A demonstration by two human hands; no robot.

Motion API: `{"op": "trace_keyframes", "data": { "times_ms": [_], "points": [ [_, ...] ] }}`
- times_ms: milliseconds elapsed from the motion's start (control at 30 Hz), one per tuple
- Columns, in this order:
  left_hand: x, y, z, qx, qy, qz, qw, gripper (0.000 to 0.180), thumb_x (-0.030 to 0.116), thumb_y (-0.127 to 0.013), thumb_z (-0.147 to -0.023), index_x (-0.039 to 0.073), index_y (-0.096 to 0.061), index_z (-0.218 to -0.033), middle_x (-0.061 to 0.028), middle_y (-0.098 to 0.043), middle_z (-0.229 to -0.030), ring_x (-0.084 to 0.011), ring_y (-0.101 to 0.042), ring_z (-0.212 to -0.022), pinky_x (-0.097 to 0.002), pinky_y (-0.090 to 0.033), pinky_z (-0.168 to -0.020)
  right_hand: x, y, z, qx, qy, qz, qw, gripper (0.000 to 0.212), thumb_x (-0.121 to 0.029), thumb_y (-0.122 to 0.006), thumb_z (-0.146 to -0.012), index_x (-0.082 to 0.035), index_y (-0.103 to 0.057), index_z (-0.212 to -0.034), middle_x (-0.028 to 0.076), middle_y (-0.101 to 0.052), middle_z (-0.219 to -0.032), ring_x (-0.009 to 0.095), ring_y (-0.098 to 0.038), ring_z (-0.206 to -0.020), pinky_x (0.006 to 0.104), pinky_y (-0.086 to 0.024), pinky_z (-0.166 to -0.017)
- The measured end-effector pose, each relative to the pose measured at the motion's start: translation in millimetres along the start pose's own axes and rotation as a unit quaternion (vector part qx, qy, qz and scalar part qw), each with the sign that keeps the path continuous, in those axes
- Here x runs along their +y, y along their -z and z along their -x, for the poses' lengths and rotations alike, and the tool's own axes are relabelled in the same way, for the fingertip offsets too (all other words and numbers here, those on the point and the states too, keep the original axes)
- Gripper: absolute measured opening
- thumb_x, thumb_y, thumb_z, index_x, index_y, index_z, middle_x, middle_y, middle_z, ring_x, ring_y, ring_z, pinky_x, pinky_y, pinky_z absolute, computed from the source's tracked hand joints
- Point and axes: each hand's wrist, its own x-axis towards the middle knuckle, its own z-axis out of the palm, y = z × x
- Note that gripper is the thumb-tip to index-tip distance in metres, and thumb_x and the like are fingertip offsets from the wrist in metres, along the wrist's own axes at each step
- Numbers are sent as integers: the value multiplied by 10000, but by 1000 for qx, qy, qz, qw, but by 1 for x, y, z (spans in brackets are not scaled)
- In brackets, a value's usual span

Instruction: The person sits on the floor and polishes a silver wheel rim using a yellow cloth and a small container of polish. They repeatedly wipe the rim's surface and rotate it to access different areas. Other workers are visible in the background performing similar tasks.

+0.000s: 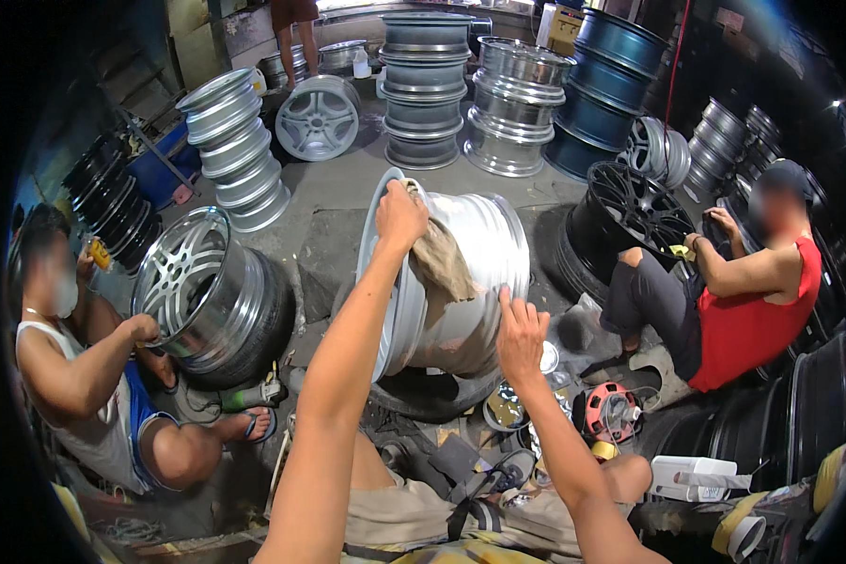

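Note:
Right before me a silver wheel rim rests on its side on a black tyre, its grey outer lip facing left. My left hand is closed at the top of that lip, gripping a tan rag that hangs down over the barrel. Against the barrel's right side is my right hand, index finger stretched out and the other fingers loosely bent. Nothing shows in it. The undersides of its fingers are hidden.
Seated people flank me, each at a rim on a tyre. Rim stacks rise behind. Near my right knee lie a tin, a red reel and a white jug. A green power tool lies left.

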Motion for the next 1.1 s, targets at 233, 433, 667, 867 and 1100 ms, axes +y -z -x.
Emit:
{"op": "trace_keyframes", "data": {
  "times_ms": [233,433,667,867,1100],
  "points": [
    [-5,5,1,18,13,-3,1000,361,217,-637,-903,-53,-498,-1099,-296,-666,-1035,-464,-645,-1007,-534,-490,-885,-8,-5,25,5,-1,-29,1000,458,-39,-569,-839,-29,-616,-1295,64,-510,-853,234,-509,-817,395,-348,-744],
    [-3,6,5,144,-75,-128,978,366,203,-660,-886,-5,-530,-1158,-146,-478,-1166,-345,-494,-1121,-510,-430,-912,-16,-10,32,7,-19,-45,999,427,-47,-571,-874,-35,-618,-1298,74,-497,-831,236,-518,-825,378,-346,-745],
    [73,-4,38,52,-256,-46,964,591,211,-709,-862,14,-475,-1367,-154,-484,-1128,-339,-567,-1034,-457,-501,-851,-11,13,87,-40,-98,-172,979,422,-40,-589,-896,-39,-609,-1317,81,-512,-849,244,-527,-827,388,-355,-735],
    [30,-72,119,-3,-417,-53,907,476,129,-678,-848,25,-560,-1298,-181,-541,-1154,-341,-564,-1060,-436,-506,-886,1,13,78,43,-295,-361,884,247,-116,-611,-947,-39,-708,-1161,90,-561,-838,203,-550,-719,334,-453,-665],
    [-52,-40,220,-257,-541,-102,794,320,10,-592,-781,-23,-576,-1098,-162,-541,-1162,-306,-581,-1080,-358,-543,-825,23,5,107,33,-415,-399,817,218,-177,-684,-940,18,-703,-1037,66,-651,-922,145,-583,-819,288,-465,-750]
  ]
}}
